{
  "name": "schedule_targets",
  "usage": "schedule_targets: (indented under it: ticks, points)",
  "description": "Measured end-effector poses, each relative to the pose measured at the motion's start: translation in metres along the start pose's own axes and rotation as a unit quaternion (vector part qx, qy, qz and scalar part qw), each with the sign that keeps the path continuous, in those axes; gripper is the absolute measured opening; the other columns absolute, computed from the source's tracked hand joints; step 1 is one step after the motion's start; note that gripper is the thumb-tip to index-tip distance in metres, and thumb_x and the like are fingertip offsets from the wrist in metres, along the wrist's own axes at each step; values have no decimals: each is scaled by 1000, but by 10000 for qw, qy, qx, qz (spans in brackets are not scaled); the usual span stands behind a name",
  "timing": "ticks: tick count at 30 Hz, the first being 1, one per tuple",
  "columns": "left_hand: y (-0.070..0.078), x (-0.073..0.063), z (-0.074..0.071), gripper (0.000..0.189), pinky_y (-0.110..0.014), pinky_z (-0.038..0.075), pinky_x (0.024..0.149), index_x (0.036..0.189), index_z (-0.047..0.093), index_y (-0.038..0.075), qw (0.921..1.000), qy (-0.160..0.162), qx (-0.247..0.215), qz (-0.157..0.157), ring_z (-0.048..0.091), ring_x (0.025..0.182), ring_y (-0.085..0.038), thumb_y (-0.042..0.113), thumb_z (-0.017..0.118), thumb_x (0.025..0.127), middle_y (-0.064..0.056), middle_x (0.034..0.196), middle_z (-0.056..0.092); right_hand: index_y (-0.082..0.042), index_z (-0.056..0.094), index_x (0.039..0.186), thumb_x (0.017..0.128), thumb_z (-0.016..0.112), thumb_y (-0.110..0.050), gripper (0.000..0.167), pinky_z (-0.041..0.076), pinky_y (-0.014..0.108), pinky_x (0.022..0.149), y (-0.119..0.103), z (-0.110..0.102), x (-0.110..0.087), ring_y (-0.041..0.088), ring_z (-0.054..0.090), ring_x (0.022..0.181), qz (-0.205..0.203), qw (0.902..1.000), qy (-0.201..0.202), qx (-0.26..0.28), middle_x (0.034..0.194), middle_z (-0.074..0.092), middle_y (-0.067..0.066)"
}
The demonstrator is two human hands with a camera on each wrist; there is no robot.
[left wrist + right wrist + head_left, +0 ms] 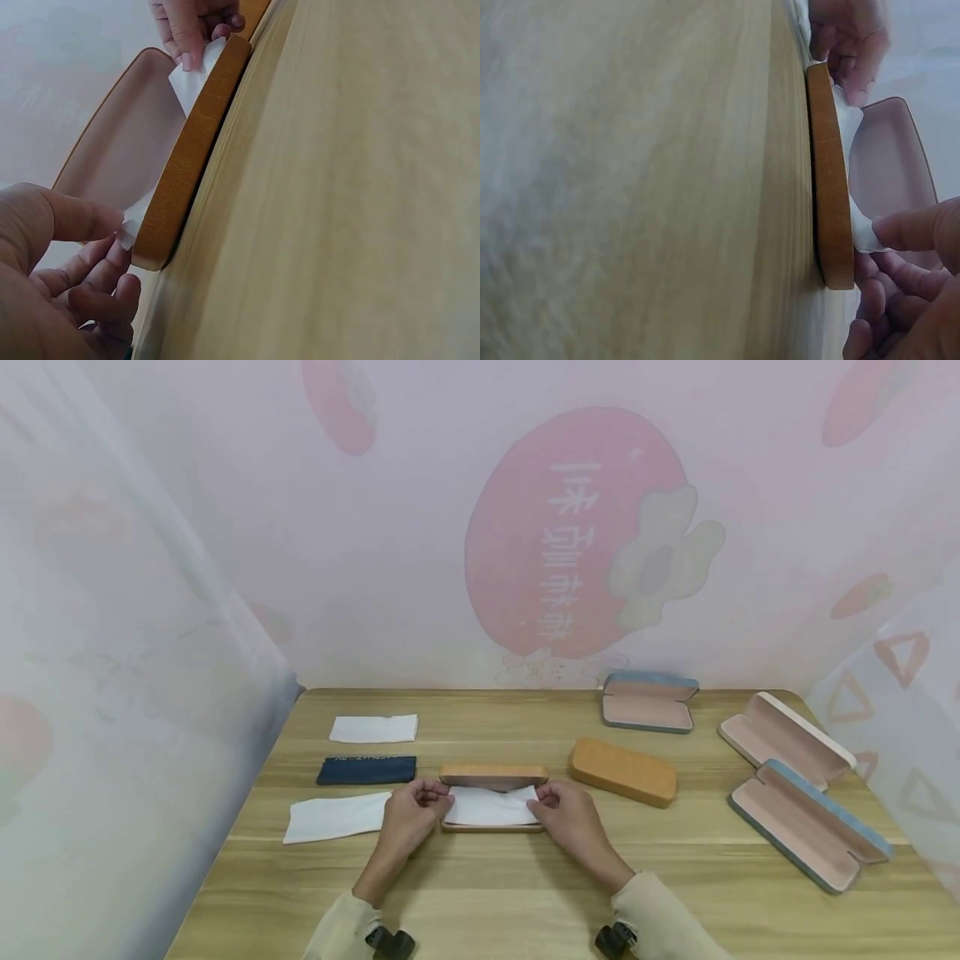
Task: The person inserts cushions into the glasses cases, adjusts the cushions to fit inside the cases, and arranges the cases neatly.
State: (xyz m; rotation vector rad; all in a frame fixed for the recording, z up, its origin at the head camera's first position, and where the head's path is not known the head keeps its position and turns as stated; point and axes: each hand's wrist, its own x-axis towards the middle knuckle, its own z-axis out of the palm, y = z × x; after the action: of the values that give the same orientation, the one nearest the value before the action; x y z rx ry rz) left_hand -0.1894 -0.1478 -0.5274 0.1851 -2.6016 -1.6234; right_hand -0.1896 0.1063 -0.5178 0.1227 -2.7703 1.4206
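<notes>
A tan glasses case [493, 773] lies with its lid up at the middle of the table, its pinkish lining showing in the left wrist view. Across its lower half is a folded white cloth [491, 807]. My left hand [412, 817] pinches the cloth's left end between thumb and fingers, at the case's edge. At the other end, my right hand [576, 818] pinches the cloth's right corner, seen close up in the right wrist view. Whatever lies beneath the cloth is hidden.
On the left lie a white cloth [372, 728], a dark blue cloth [367, 770] and another white cloth [337, 817]. To the right are a closed tan case [622, 772] and open cases: a small blue-grey one [647, 713], a cream one [776, 747] and a larger blue one [798, 835].
</notes>
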Motion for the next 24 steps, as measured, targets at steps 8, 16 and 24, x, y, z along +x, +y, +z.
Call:
schedule_targets:
  ticks: [8, 16, 24]
  points:
    - [0, -4, -4, 8, -20, 52, 76, 94, 74, 8, 9998, -99, -93, 131, 66, 84, -12, 8, 76, 86, -4, 92, 74, -5, 75, 91, 87, 79, -15, 11, 48, 27, 66, 0, -1, -1, 9, 57, 73, -255, 9974, 245, -620, 83, 70, 1]
    - [-2, -5, -9, 9, -19, 53, 79, 95, 74, 8, 9995, -65, -280, 162, 68, 87, -14, 5, 75, 86, -5, 94, 75, -6, 66, 90, 90, 75, -14, 13, 46, 28, 62, 3, 1, 5, 12, 54, 69, -143, 9965, -43, -818, 81, 66, 3]
    - [4, -7, -19, 19, -21, 52, 76, 110, 70, 5, 9989, -32, -312, -342, 66, 89, -15, 12, 70, 92, -9, 103, 72, -3, 62, 99, 101, 59, -10, 9, 48, 30, 66, 3, -16, 4, 15, 55, 77, -109, 9960, -467, -752, 91, 66, 8]
